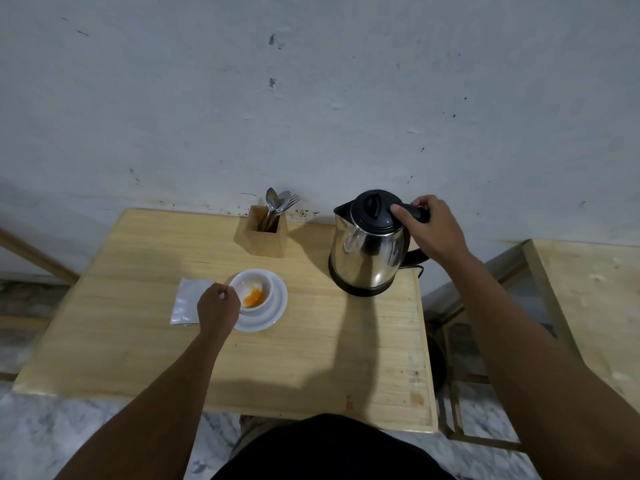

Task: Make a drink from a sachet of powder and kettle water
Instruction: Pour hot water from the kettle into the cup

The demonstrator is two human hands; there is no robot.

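A white cup (254, 284) with orange powder (255, 296) in it stands on a white saucer (273, 311) near the middle of the wooden table (311, 358). My left hand (218, 308) rests at the cup's left side with its fingers curled at the rim or handle. A silver sachet (188, 299) lies flat just left of that hand. On the right a steel kettle (369, 252) with a black lid sits on its base. My right hand (427, 226) is closed around the kettle's black handle.
A wooden holder (261, 237) with spoons and a fork stands at the back of the table against the wall. A second wooden table (588, 306) is at the right, with a gap and a frame between the two.
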